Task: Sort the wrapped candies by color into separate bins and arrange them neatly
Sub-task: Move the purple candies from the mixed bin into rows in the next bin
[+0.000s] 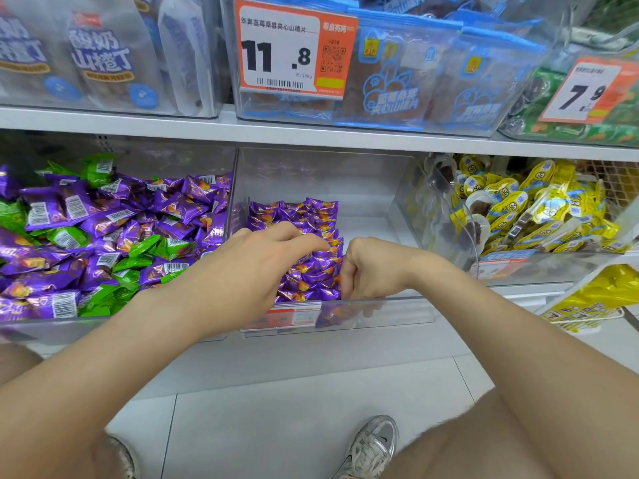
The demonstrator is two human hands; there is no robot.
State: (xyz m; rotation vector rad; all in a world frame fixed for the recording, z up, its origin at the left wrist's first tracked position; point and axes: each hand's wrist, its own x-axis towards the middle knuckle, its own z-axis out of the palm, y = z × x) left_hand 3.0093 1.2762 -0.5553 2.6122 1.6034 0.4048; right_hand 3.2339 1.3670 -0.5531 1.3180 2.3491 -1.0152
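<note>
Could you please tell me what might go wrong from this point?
The left hand and right hand both reach among the neat rows of purple wrapped candies in the clear plastic middle bin; a clumsy nudge could knock the rows askew. Green wrapped candies lie half buried among purple ones in the clear plastic left bin, so some may be missed.

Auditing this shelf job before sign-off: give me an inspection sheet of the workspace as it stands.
Surface: white shelf carrying clear bins side by side.
Job's things: middle bin holds purple candies in neat rows; left bin mixes purple and green candies.
Clutter: yellow packets in the right bin.
Hands: left hand rests on the rowed candies; right hand curled at their edge, grip unclear.
Cables: nothing seen.
Surroundings: price tag and bagged snacks above; tiled floor, sneaker below.
</note>
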